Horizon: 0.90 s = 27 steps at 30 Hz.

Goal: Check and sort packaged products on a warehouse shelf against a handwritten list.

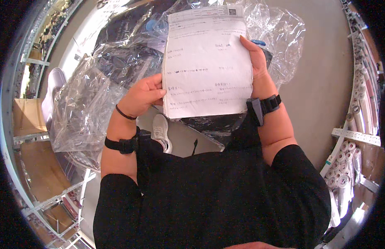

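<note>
A sheaf of white papers (207, 62) with rows of handwriting and a printed header is held up in front of me, facing my view. My left hand (144, 94) closes on its lower left edge, thumb on the front and fingers behind. My right hand (255, 60) grips the right edge near the top, with its thumb along the margin and the other fingers hidden behind the sheets. Beside that thumb a slim blue object (259, 42), perhaps a pen, sticks out from behind; I cannot tell whether the hand holds it.
Crumpled clear plastic wrap (86, 108) spreads over dark bundles (130, 62) beyond and below the papers. Shelving with cardboard boxes (43, 168) lines the left. On the right, racks hold several white rolls (344, 180). A white shoe (160, 128) stands on the grey floor (319, 79).
</note>
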{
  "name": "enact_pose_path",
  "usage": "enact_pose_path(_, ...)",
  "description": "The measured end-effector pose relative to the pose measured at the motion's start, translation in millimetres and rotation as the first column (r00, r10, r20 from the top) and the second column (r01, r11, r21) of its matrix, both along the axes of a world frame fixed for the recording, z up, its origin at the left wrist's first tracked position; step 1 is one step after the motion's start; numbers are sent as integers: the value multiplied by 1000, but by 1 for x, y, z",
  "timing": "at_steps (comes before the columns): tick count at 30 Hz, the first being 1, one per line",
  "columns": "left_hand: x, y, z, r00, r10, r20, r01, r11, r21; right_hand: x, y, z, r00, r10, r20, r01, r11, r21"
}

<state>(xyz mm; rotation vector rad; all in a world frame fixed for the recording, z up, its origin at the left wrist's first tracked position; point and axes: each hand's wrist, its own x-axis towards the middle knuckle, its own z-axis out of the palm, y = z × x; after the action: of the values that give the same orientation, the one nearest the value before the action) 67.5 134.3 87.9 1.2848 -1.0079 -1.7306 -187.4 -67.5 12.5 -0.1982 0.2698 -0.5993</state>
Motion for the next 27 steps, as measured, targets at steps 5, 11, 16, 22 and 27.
enact_pose_path(5, 1, -1, -3, 1000, 3, 12, -3, 999, -49, -1, -2, -1, 1000, 6, -11, -6, 1000, 0)
enact_pose_path(11, 5, -4, -6, 1000, 9, -15, -10, 999, -52, -3, -6, -11, 995, 65, 80, -65, 998, -6)
enact_pose_path(16, 7, -12, -7, 1000, 18, -1, -18, 1000, 7, -2, 3, -14, 998, -10, -58, 14, 997, 72)
enact_pose_path(22, 12, -35, -27, 990, -94, -104, 101, 992, 69, -12, 16, -33, 974, -120, -192, 152, 975, 160)
enact_pose_path(27, 9, -68, -42, 976, -197, -90, 209, 965, 157, -30, 25, -55, 938, -239, -252, 291, 937, 192)
